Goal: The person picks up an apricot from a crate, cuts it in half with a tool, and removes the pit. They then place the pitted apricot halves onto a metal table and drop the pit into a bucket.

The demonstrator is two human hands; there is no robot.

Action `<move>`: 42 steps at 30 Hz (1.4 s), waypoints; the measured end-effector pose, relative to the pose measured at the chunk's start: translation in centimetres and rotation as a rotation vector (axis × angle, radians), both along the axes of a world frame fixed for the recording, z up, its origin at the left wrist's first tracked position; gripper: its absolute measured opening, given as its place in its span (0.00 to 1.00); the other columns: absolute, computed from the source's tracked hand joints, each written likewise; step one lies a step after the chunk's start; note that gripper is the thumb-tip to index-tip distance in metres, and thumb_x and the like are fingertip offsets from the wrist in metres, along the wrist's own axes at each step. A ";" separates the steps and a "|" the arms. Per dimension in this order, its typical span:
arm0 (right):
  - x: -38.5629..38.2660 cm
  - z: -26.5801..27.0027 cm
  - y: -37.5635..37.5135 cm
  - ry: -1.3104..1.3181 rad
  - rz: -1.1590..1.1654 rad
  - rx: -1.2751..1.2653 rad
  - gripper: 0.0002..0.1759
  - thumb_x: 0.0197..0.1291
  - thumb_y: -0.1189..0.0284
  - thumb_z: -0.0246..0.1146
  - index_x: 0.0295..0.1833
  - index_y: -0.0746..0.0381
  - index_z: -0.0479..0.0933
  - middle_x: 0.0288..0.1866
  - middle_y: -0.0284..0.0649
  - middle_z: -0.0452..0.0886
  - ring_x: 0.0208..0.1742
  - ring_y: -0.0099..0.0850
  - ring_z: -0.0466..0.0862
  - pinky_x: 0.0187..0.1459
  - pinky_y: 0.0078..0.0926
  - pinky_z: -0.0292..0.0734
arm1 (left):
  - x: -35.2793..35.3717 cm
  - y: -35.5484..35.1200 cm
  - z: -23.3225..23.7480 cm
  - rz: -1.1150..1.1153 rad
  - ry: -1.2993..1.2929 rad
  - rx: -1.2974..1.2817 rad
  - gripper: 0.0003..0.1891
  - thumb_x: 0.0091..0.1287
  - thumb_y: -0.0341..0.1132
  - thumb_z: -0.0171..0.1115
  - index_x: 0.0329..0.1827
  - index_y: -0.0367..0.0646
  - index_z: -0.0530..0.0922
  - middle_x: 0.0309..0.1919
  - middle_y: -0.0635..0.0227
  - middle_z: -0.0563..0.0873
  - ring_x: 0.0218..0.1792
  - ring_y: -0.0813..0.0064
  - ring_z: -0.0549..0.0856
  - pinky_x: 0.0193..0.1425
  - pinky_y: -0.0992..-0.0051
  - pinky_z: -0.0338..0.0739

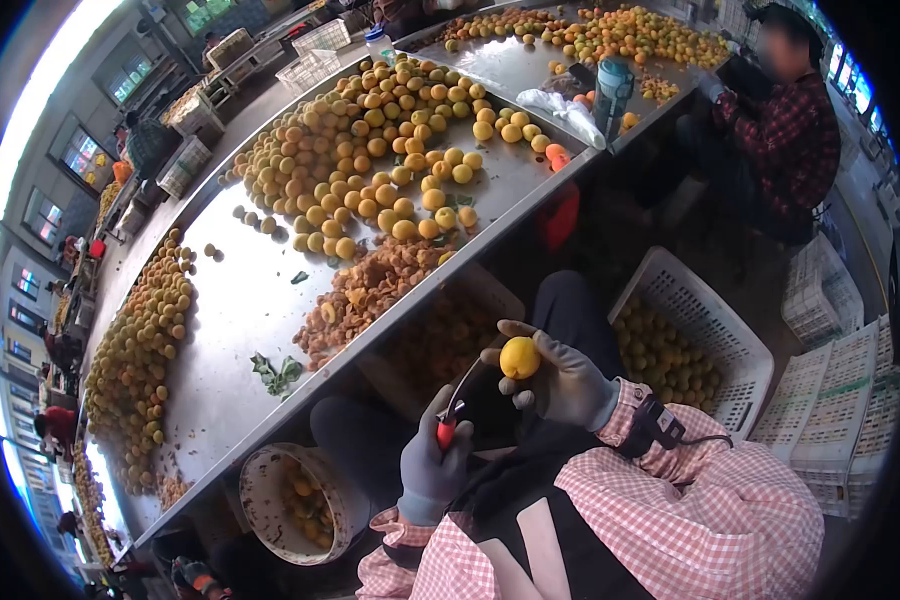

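Observation:
Gloved in grey, my left hand (435, 460) is closed around the red handle of a small knife (447, 428). The knife's thin curved blade points up toward the fruit. My right hand (567, 378), also in a grey glove, holds a round yellow-orange fruit (519, 358) in its fingers, just right of the blade tip. Both hands are above my lap, beside the metal table's edge. On the table (232, 385), a large heap of similar fruits (310, 160) lies beyond a pile of brown scraps (370, 290).
A white crate of fruit (753, 360) stands right of my knees, and a white bucket (260, 485) below the table edge. A teal bottle (613, 90) and white plastic bag (560, 108) are on the table. A person in a checked shirt (785, 130) sits at upper right.

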State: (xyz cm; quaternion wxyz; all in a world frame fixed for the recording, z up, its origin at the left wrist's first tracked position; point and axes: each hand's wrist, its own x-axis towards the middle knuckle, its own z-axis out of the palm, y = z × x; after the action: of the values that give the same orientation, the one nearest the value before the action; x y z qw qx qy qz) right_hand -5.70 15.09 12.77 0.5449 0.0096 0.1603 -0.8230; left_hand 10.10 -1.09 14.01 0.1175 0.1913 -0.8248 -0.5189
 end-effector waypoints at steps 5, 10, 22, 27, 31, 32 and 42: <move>-0.5 -1.1 0.6 0.215 0.009 -0.050 0.24 0.71 0.59 0.54 0.66 0.60 0.66 0.55 0.46 0.77 0.42 0.32 0.83 0.41 0.22 0.80 | -0.8 -0.2 -0.9 -0.078 -0.027 0.005 0.22 0.65 0.32 0.64 0.62 0.41 0.73 0.34 0.58 0.85 0.33 0.69 0.86 0.40 0.75 0.78; -1.4 -2.3 0.2 0.086 0.008 -0.034 0.25 0.68 0.60 0.58 0.64 0.62 0.67 0.54 0.44 0.78 0.44 0.32 0.82 0.44 0.22 0.80 | -1.7 -0.4 0.9 -0.101 -0.067 0.269 0.21 0.64 0.30 0.64 0.61 0.41 0.73 0.29 0.61 0.85 0.31 0.70 0.86 0.38 0.76 0.78; 0.0 -0.4 -0.3 0.630 -0.036 0.121 0.38 0.48 0.80 0.72 0.66 0.58 0.65 0.56 0.39 0.74 0.53 0.29 0.79 0.60 0.27 0.73 | -1.7 -0.8 -0.4 -0.152 0.076 -0.145 0.28 0.56 0.32 0.70 0.62 0.44 0.74 0.39 0.55 0.86 0.37 0.55 0.87 0.41 0.72 0.81; 0.1 -0.3 -0.3 0.623 -0.029 0.181 0.33 0.49 0.83 0.70 0.61 0.57 0.68 0.54 0.37 0.73 0.57 0.27 0.76 0.64 0.27 0.69 | -1.6 -0.9 -1.0 -0.189 0.098 -0.254 0.26 0.56 0.32 0.70 0.59 0.44 0.75 0.40 0.56 0.86 0.38 0.56 0.87 0.40 0.71 0.81; 0.5 -0.5 -1.3 0.702 -0.037 0.134 0.29 0.48 0.83 0.71 0.56 0.57 0.69 0.55 0.38 0.74 0.59 0.30 0.75 0.64 0.29 0.69 | -1.4 -0.5 -1.1 -0.167 0.085 -0.227 0.22 0.58 0.31 0.68 0.57 0.42 0.75 0.36 0.54 0.86 0.36 0.55 0.87 0.39 0.71 0.80; 0.7 -0.5 -1.6 0.668 -0.078 0.106 0.29 0.48 0.82 0.71 0.56 0.57 0.70 0.56 0.39 0.74 0.60 0.30 0.75 0.64 0.30 0.69 | -1.4 -0.5 -1.2 -0.164 0.082 -0.225 0.22 0.58 0.31 0.68 0.57 0.42 0.75 0.36 0.54 0.86 0.36 0.55 0.87 0.39 0.71 0.80; 1.6 -1.0 -2.5 0.492 -0.041 -0.027 0.27 0.49 0.85 0.69 0.54 0.57 0.70 0.52 0.41 0.78 0.58 0.34 0.79 0.71 0.39 0.63 | -0.4 -0.6 -2.8 -0.210 0.033 -0.544 0.25 0.57 0.35 0.70 0.57 0.44 0.74 0.25 0.59 0.83 0.24 0.57 0.84 0.26 0.68 0.75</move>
State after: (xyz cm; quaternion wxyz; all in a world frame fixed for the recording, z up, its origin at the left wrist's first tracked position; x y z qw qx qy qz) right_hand -4.07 12.58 11.73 0.4727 -0.1949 0.2770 -0.8135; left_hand 9.68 -1.68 11.22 0.1236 0.0581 -0.9469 -0.2911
